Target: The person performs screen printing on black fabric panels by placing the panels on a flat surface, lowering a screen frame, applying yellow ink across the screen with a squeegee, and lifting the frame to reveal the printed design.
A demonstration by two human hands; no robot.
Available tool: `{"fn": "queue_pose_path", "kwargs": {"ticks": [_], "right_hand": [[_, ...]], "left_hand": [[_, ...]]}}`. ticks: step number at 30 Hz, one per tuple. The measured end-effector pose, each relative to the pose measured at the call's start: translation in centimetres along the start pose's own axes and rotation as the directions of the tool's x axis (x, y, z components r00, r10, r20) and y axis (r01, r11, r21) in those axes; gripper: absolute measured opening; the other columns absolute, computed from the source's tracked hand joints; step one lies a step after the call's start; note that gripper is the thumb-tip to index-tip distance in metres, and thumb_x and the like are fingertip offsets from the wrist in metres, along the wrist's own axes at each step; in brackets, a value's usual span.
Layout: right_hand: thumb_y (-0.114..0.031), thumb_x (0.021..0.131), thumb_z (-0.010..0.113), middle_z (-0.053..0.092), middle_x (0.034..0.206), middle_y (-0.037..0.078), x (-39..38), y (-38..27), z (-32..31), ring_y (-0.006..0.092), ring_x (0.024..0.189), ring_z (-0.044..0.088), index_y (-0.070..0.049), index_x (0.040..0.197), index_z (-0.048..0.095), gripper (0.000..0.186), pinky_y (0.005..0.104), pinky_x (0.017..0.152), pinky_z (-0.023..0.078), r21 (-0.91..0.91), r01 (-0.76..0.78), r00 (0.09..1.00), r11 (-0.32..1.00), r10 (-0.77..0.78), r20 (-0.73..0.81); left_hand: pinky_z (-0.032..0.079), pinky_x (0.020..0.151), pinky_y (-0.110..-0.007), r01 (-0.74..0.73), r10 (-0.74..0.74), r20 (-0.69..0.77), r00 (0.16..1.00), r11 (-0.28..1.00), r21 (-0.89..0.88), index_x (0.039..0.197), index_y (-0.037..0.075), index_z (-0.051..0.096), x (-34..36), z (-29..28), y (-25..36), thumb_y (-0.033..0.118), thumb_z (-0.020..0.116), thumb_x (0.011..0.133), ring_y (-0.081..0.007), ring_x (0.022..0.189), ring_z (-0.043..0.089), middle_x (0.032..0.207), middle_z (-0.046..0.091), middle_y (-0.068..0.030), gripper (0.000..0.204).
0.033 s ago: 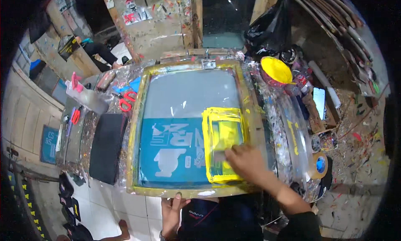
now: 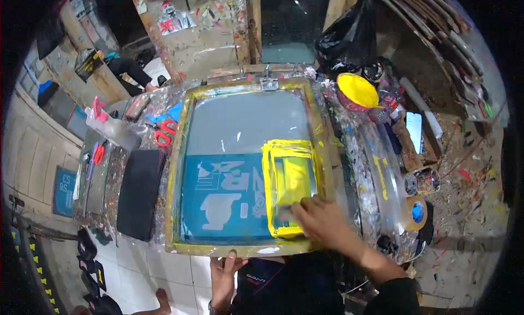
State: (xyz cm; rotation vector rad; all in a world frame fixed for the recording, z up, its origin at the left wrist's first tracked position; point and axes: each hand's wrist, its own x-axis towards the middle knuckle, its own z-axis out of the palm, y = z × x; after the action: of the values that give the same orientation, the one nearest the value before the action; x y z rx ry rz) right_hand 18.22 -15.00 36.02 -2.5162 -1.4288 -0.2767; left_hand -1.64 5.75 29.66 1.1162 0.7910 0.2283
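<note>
A wooden-framed printing screen point(image 2: 176, 206) lies on the bench before me, its mesh part pale grey, part teal with light shapes. My left hand point(image 2: 222, 274) grips the frame's near edge, thumb on top. Thick yellow ink point(image 2: 268, 195) forms a rectangular band at the mesh's right side, with a thinner yellow smear inside it. Within that band my right hand point(image 2: 319, 219) is closed around a small squeegee point(image 2: 285, 211), which is mostly hidden by the fingers and lies against the mesh. A metal hinge clamp point(image 2: 269, 85) sits at the frame's far edge.
Right of the screen are a bowl of yellow ink point(image 2: 357, 91), a phone point(image 2: 414, 130) and a tape roll point(image 2: 416, 212). To the left lie red-handled scissors point(image 2: 165, 134), a black cloth piece point(image 2: 141, 195) and a spray bottle point(image 2: 112, 127). Another person's leg point(image 2: 131, 72) shows at far left.
My right hand has slid a little toward me with the squeegee, uncovering more of the yellow smear. My left hand stays on the frame's near edge.
</note>
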Motion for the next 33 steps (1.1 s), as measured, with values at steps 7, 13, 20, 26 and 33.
{"fn": "queue_pose_path", "kwargs": {"ticks": [7,13,20,26,33], "right_hand": [[-0.04,0.084,0.069,0.059,0.086,0.006,-4.3,-3.7,-1.3,0.0265,0.08,0.063,-0.009,0.1,0.059,0.036,0.0546,0.098,0.04,-0.065,-0.055,0.998,0.996,0.055,-0.01],[-0.047,0.077,0.076,0.056,0.083,0.006,-1.8,-7.2,-7.3,0.0232,0.077,0.058,-0.009,0.092,0.062,0.044,0.0546,0.094,0.035,-0.102,-0.233,0.884,0.967,0.167,-0.436],[-0.056,0.081,0.07,0.063,0.078,0.017,10.1,-1.7,-18.0,0.0263,0.069,0.061,-0.006,0.078,0.06,0.051,0.0407,0.066,0.045,-0.206,-0.179,0.858,0.962,0.05,-0.511],[-0.057,0.09,0.055,0.069,0.083,0.021,15.9,-0.4,-26.9,0.0293,0.078,0.071,-0.006,0.101,0.069,0.055,0.0436,0.073,0.055,-0.149,-0.34,0.878,0.928,0.257,-0.404],[-0.041,0.101,0.042,0.069,0.096,0.023,20.6,5.4,-29.3,0.0339,0.092,0.069,-0.013,0.117,0.069,0.042,0.0427,0.082,0.054,-0.508,-0.154,0.967,0.848,0.023,-0.255]], "left_hand": [[0.061,0.073,-0.035,-0.038,0.04,0.019,0.999,0.997,-0.069,0.12,-0.008,0.038,0.1,0.8,0.2,0.017,0.062,0.097,-0.0291,0.08,0.071,0.103,0.062,-0.0237,0.042],[0.058,0.071,-0.039,-0.27,0.273,0.092,0.958,0.962,-0.048,0.121,-0.004,0.043,-2.8,0.3,6.6,0.019,0.058,0.1,-0.028,0.079,0.07,0.098,0.065,-0.0153,0.035],[0.052,0.065,-0.036,-0.74,0.682,0.519,0.516,0.048,0.671,0.134,0.0,0.045,-0.9,6.6,10.3,0.02,0.067,0.091,-0.0224,0.071,0.063,0.075,0.062,-0.0134,0.052],[0.054,0.057,-0.042,-0.815,0.153,0.858,0.491,-0.266,0.514,0.139,0.01,0.051,1.3,6.2,-0.2,0.019,0.068,0.085,-0.0314,0.07,0.066,0.086,0.067,-0.0168,0.058],[0.045,0.057,-0.04,-0.712,0.655,0.463,0.597,0.166,0.683,0.103,-0.001,0.065,0.8,1.2,3.2,0.001,0.05,0.09,-0.0297,0.062,0.059,0.075,0.062,-0.0148,0.019]]}}
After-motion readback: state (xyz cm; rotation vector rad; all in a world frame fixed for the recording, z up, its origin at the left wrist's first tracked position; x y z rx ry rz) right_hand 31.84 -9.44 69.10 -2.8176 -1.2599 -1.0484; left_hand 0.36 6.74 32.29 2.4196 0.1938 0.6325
